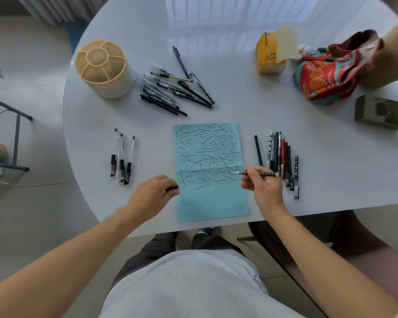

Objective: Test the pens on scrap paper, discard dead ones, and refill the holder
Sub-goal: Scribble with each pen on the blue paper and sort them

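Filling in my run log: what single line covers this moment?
right hand: holds pen over blue paper | left hand: pinches cap | holder: empty

Pen testing at a white table, seen from above.

The right hand point(263, 183) pinches a pen point(257, 173), its tip over the right edge of the blue scrap paper point(212, 198), which is covered with black strokes and a few red ones. The left hand point(153, 193) rests at the paper's left edge, fingers curled round a small dark cap point(171, 188). Three clear pens point(122, 156) lie in a row left of the paper; a tight row of dark and red pens point(279, 157) lies to its right. Beyond the paper sits a loose pile of pens point(172, 88), with the cream, compartmented holder point(104, 68) to its left. A patterned pouch point(331, 72) and yellow carton point(270, 56) stand far right.
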`<state>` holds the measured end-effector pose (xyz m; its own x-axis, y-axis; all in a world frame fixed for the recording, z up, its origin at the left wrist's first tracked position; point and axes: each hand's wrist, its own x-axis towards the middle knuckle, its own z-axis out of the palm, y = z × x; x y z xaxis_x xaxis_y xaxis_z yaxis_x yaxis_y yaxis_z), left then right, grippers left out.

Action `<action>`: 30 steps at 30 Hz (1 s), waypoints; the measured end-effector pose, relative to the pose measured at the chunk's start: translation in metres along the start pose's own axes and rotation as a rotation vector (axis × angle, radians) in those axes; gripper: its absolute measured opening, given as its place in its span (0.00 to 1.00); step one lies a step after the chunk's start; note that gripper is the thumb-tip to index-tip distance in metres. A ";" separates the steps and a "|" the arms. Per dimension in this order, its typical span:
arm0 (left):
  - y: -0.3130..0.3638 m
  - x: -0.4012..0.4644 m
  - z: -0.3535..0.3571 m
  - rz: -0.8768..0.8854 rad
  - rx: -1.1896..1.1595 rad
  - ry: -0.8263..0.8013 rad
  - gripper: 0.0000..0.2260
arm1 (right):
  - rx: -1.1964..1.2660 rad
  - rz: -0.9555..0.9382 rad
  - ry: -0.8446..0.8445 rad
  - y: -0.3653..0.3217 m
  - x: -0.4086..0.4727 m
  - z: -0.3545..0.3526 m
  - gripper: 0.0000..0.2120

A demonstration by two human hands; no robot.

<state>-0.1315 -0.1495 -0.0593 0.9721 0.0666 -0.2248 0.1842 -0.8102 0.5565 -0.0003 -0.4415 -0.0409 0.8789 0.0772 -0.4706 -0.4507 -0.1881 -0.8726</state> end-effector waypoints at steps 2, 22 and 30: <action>0.006 0.004 0.003 0.082 0.033 -0.002 0.05 | -0.064 -0.059 -0.025 0.003 0.009 -0.008 0.06; 0.021 0.015 0.027 0.099 0.127 -0.169 0.07 | -0.420 -0.185 -0.018 0.009 0.027 -0.018 0.04; 0.047 0.019 0.021 0.048 -0.076 -0.015 0.07 | 0.055 -0.002 -0.215 -0.007 -0.024 0.015 0.01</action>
<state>-0.1072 -0.1982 -0.0541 0.9779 0.0189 -0.2081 0.1480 -0.7658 0.6258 -0.0203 -0.4270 -0.0256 0.8291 0.2854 -0.4807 -0.4620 -0.1344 -0.8766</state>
